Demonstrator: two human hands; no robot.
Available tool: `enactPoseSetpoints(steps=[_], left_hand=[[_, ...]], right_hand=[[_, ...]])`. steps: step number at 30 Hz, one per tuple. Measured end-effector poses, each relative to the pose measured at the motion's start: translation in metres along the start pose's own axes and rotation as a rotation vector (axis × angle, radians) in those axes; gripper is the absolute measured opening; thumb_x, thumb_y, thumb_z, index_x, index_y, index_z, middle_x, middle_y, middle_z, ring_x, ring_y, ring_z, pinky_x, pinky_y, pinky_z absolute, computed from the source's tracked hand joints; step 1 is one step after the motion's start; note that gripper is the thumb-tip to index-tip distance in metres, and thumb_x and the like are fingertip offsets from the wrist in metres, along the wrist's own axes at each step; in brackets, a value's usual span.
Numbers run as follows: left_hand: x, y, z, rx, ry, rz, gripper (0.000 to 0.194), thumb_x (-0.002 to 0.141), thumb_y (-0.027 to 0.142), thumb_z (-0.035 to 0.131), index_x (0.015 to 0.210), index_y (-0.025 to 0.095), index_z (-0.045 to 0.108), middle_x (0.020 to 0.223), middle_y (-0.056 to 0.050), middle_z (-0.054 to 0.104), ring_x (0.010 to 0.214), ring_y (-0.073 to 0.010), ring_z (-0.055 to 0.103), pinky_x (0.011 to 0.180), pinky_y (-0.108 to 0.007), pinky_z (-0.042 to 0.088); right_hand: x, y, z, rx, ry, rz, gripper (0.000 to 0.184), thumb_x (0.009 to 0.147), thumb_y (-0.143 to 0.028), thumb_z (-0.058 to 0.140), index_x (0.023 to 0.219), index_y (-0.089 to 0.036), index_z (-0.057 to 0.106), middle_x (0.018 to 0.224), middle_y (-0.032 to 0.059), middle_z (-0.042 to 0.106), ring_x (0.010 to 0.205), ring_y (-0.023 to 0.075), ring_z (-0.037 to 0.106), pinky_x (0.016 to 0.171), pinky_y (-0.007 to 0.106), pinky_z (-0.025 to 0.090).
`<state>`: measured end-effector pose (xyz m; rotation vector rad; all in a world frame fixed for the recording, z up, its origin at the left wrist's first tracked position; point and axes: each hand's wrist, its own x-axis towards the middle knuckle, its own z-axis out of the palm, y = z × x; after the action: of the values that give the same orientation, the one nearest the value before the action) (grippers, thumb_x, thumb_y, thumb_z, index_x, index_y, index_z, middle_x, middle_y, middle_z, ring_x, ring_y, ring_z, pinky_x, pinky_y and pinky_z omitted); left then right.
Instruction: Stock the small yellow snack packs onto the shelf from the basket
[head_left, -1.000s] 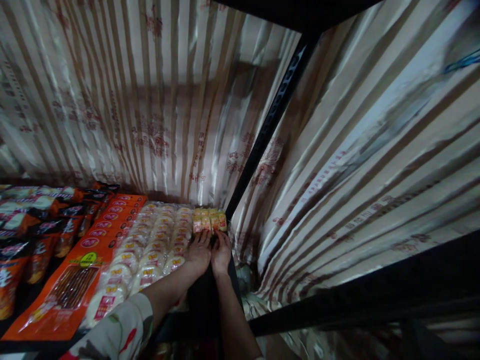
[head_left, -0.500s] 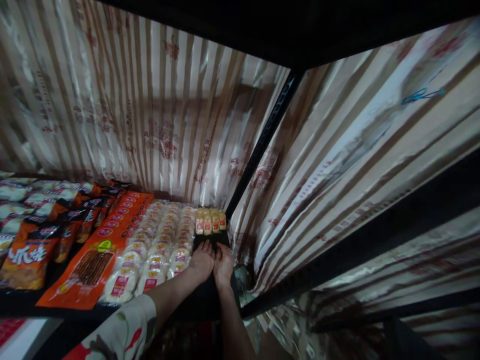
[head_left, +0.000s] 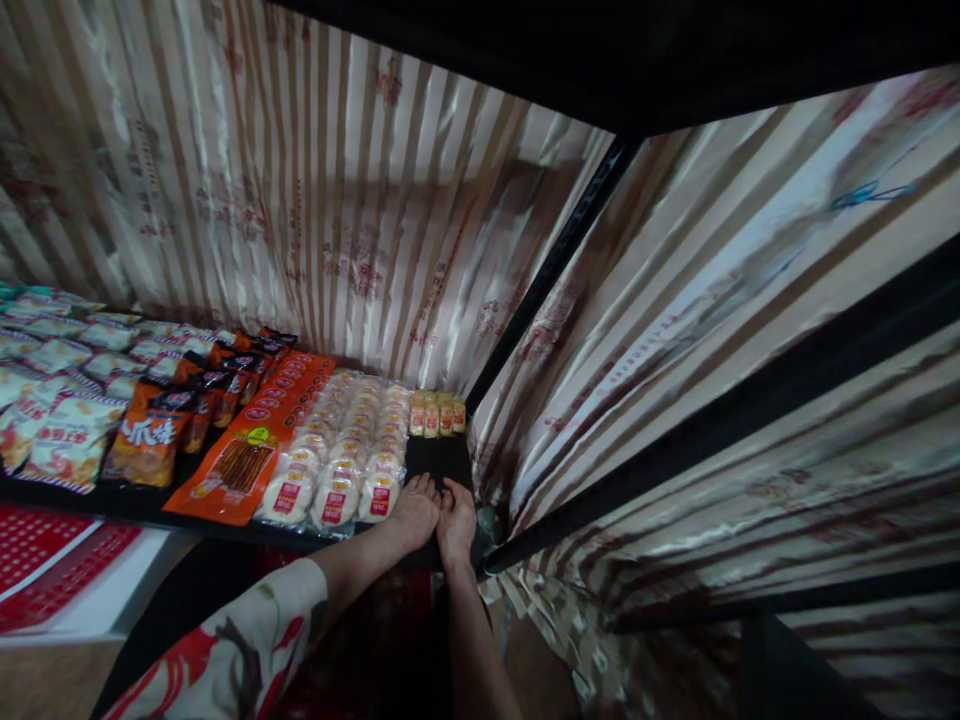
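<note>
My left hand (head_left: 415, 510) and my right hand (head_left: 456, 518) lie side by side on the front edge of a black shelf (head_left: 441, 462), fingers pointing inward and resting flat, with nothing in them. A short row of small yellow packs (head_left: 437, 414) stands at the back of the shelf, a bare strip of shelf between it and my hands. Just left of my left hand lie rows of round white buns in clear wrappers (head_left: 352, 450). My left sleeve is patterned white, red and green.
Further left lie flat orange packs (head_left: 259, 450), dark orange snack bags (head_left: 150, 438) and pale bags (head_left: 60, 440). Shiny striped sheeting (head_left: 337, 200) covers the back and right side. A black upright post (head_left: 555, 262) stands in the corner. A red-and-white surface (head_left: 52, 560) sits lower left.
Both hands have drawn back from the yellow packs to the shelf's front edge. The view has pulled back and shows more of the shelf's left side.
</note>
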<state>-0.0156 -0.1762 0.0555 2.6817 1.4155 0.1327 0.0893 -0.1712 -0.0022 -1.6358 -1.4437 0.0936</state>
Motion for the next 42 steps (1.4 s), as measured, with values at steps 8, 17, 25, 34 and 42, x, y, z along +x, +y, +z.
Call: enactPoseSetpoints(steps=[8, 17, 25, 34, 42], left_hand=[[-0.029, 0.005, 0.015, -0.052, 0.025, -0.002, 0.04, 0.086, 0.013, 0.032, 0.118, 0.003, 0.053, 0.126, -0.018, 0.053, 0.123, -0.0229, 0.042, 0.102, -0.036, 0.031], [-0.059, 0.011, 0.028, -0.096, 0.034, 0.051, 0.041, 0.085, 0.014, 0.032, 0.12, 0.002, 0.05, 0.125, -0.018, 0.053, 0.121, -0.0219, 0.044, 0.104, -0.034, 0.03], [-0.085, 0.018, 0.049, -0.179, 0.103, 0.06, 0.039, 0.084, 0.017, 0.038, 0.118, 0.004, 0.051, 0.123, -0.016, 0.054, 0.118, -0.0225, 0.046, 0.103, -0.034, 0.032], [-0.125, 0.014, 0.078, -0.315, 0.249, 0.172, 0.024, 0.086, 0.02, 0.04, 0.102, 0.011, 0.056, 0.101, -0.013, 0.06, 0.099, -0.0215, 0.051, 0.089, -0.036, 0.043], [-0.143, 0.0, 0.102, -0.546, -0.115, -0.026, 0.032, 0.081, 0.016, 0.041, 0.111, 0.013, 0.054, 0.111, -0.013, 0.059, 0.103, -0.0226, 0.052, 0.093, -0.035, 0.038]], right_hand=[[-0.026, -0.018, -0.015, 0.001, -0.084, 0.053, 0.036, 0.078, -0.021, 0.036, 0.095, -0.012, 0.066, 0.095, 0.0123, 0.063, 0.087, 0.0192, 0.058, 0.082, 0.032, 0.045], [-0.058, -0.027, -0.025, 0.039, -0.116, 0.096, 0.037, 0.079, -0.022, 0.034, 0.098, -0.013, 0.065, 0.097, 0.0119, 0.062, 0.088, 0.0185, 0.057, 0.083, 0.032, 0.045], [-0.089, -0.035, -0.035, 0.106, -0.128, 0.141, 0.035, 0.078, -0.022, 0.034, 0.093, -0.014, 0.065, 0.094, 0.0099, 0.063, 0.086, 0.0172, 0.058, 0.081, 0.03, 0.045], [-0.138, -0.037, -0.033, 0.094, -0.107, 0.108, 0.031, 0.08, -0.023, 0.034, 0.086, -0.017, 0.064, 0.088, 0.0077, 0.063, 0.086, 0.0175, 0.057, 0.084, 0.031, 0.043], [-0.17, -0.02, -0.002, 0.072, -0.365, 0.318, 0.031, 0.077, -0.019, 0.035, 0.085, -0.017, 0.065, 0.091, 0.0081, 0.066, 0.088, 0.0181, 0.06, 0.084, 0.029, 0.043]])
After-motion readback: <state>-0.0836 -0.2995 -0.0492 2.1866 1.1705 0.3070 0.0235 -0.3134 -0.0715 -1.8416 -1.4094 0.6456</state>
